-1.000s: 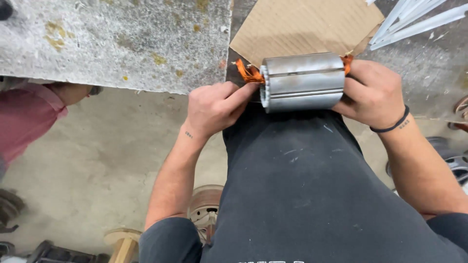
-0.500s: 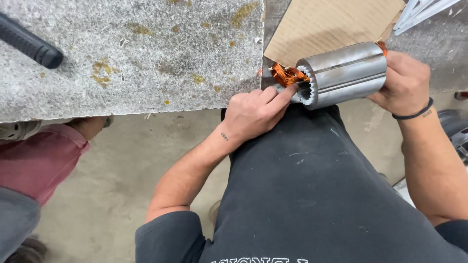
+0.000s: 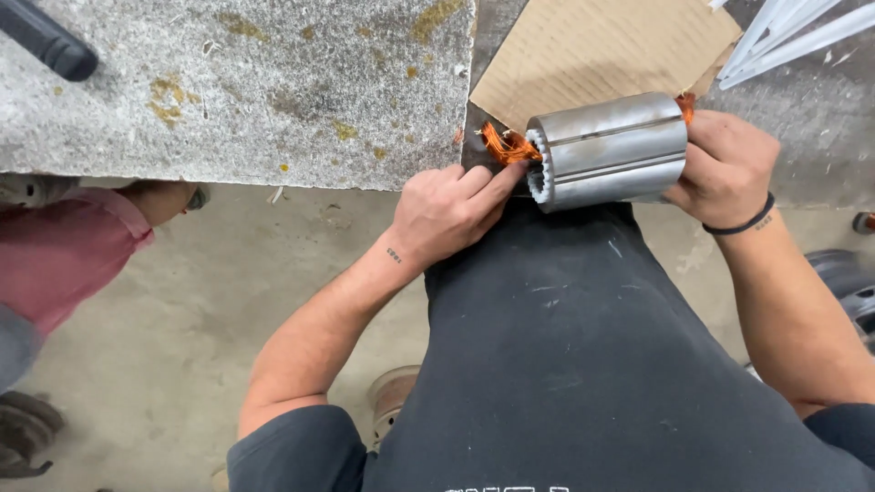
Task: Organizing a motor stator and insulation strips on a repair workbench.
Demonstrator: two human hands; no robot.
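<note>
Stator [image 3: 609,150] btwn hands: L hand [image 3: 447,214] at end, R hand [image 3: 725,169] gripping.

Stator core [image 3: 609,150]: smooth, brushed grey metal. Windings [image 3: 507,146]: glossy copper wire. Bench mat [image 3: 246,87]: rough, stained grey felt. Sheet [image 3: 602,50]: matt brown cardboard.

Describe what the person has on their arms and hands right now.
Both hands are bare, no gloves. The left hand has a small dark tattoo at the wrist. The right hand has a thin black band around the wrist. Short dark sleeves end near the shoulders.
</note>
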